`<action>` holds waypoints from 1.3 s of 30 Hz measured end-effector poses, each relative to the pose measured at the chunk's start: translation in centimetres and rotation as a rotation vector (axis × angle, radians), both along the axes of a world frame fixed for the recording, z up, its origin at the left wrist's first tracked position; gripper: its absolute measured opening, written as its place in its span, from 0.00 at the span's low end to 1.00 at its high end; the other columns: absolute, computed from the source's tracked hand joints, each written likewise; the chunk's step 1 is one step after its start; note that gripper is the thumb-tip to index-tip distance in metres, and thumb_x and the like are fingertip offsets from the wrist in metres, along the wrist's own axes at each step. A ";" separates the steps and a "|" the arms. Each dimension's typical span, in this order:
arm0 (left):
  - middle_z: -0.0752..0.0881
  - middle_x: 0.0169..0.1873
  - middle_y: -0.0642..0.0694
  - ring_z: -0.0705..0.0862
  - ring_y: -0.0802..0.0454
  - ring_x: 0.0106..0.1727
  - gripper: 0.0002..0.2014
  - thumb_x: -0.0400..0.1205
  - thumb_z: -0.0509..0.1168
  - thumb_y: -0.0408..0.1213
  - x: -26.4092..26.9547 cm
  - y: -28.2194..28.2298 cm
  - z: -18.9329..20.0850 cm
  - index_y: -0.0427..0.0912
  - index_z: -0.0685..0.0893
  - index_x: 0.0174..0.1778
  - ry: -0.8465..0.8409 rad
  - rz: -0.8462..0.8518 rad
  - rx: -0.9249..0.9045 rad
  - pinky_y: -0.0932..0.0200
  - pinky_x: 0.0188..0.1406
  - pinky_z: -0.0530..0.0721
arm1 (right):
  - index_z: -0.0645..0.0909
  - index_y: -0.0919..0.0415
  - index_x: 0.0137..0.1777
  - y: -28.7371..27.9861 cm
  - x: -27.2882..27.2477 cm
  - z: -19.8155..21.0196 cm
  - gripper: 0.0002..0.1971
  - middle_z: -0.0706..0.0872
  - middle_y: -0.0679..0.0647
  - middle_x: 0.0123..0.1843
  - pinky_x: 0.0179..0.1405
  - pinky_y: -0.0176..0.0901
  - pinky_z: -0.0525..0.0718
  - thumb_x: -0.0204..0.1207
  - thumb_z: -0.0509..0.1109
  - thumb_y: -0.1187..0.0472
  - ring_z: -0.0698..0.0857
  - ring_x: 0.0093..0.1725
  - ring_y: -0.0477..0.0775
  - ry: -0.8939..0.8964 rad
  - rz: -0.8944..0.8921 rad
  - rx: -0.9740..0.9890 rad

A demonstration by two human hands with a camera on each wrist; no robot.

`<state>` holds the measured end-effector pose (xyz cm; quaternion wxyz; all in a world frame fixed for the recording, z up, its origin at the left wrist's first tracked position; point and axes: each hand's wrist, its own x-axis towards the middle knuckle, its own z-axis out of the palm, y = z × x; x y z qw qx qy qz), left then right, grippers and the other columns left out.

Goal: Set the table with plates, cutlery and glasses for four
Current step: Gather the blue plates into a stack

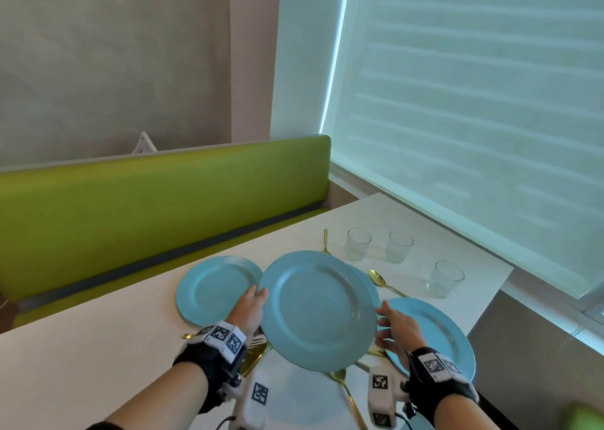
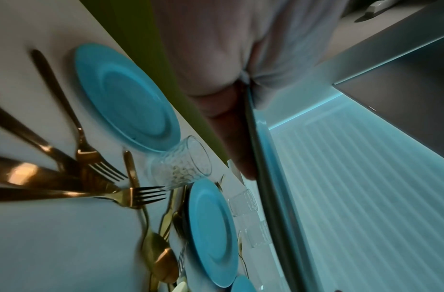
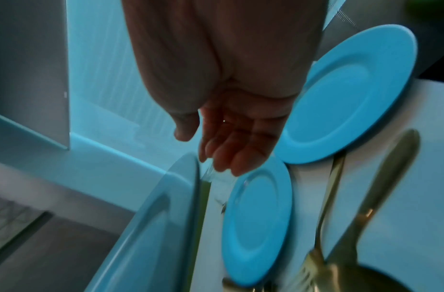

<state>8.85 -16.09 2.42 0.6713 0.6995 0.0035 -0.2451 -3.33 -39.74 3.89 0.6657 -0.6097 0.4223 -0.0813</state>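
I hold a blue plate (image 1: 318, 310) tilted in the air above the white table (image 1: 98, 364). My left hand (image 1: 258, 295) pinches its left rim; the left wrist view shows the plate edge-on (image 2: 266, 168). My right hand (image 1: 384, 323) is open beside the right rim with straight fingers (image 3: 223, 162); I cannot tell whether it touches. Another blue plate (image 1: 215, 289) lies at the left, one (image 1: 438, 331) at the right, and a third (image 1: 367, 280) peeks out behind the held plate. Three glasses (image 1: 359, 244) (image 1: 399, 246) (image 1: 446, 278) stand at the back. Gold cutlery (image 1: 258, 351) lies piled under the held plate.
A green bench (image 1: 147, 200) runs along the table's far side. A window blind (image 1: 474, 102) closes off the right. A gold spoon (image 1: 379, 279) and another gold piece (image 1: 326, 241) lie near the glasses. Bare tabletop shows at the near left.
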 end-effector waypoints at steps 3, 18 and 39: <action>0.85 0.54 0.35 0.85 0.38 0.54 0.09 0.87 0.52 0.41 1.0 -1.5 -0.3 0.46 0.78 0.50 -0.010 0.037 0.015 0.37 0.58 0.81 | 0.75 0.63 0.54 -4.1 -0.9 -1.1 0.12 0.77 0.58 0.41 0.33 0.47 0.78 0.84 0.60 0.54 0.74 0.32 0.54 0.074 -0.173 -0.013; 0.83 0.59 0.35 0.84 0.37 0.58 0.16 0.88 0.51 0.40 3.8 -4.1 -2.0 0.40 0.74 0.68 0.038 0.130 0.011 0.49 0.49 0.85 | 0.70 0.63 0.71 -11.0 -3.9 -7.2 0.27 0.76 0.64 0.69 0.35 0.42 0.87 0.75 0.64 0.48 0.83 0.35 0.45 0.641 -0.049 -0.267; 0.84 0.58 0.34 0.84 0.36 0.59 0.11 0.87 0.52 0.42 3.5 -2.4 -1.7 0.44 0.77 0.57 0.017 0.084 0.103 0.36 0.64 0.80 | 0.74 0.66 0.56 -7.0 -6.9 -2.3 0.09 0.86 0.61 0.26 0.42 0.51 0.86 0.78 0.59 0.69 0.84 0.25 0.62 0.102 -0.597 0.084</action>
